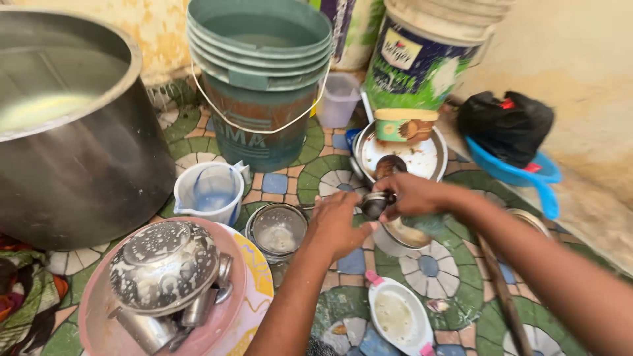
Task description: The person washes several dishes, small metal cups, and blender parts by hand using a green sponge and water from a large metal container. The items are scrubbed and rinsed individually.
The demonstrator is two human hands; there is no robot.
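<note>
My left hand [337, 227] and my right hand [409, 196] meet over the tiled floor, both closed on a small dark metal utensil [376, 203] with a thin handle running left. Below them stands a small steel pot [402, 237]. A steel cup [277, 231] with cloudy water sits just left of my left hand. Behind my right hand lies a steel plate [422, 161] with a dark ladle and a green tin [403, 125] on it.
A huge steel pot [72, 165] fills the left. Stacked green buckets [260, 86] stand at the back, a painted bucket [419, 62] beside them. A clear jug [211, 192], a pink basin [227, 323] of soapy steelware, a white dish [395, 316] and a blue scoop [527, 175] with a black bag surround me.
</note>
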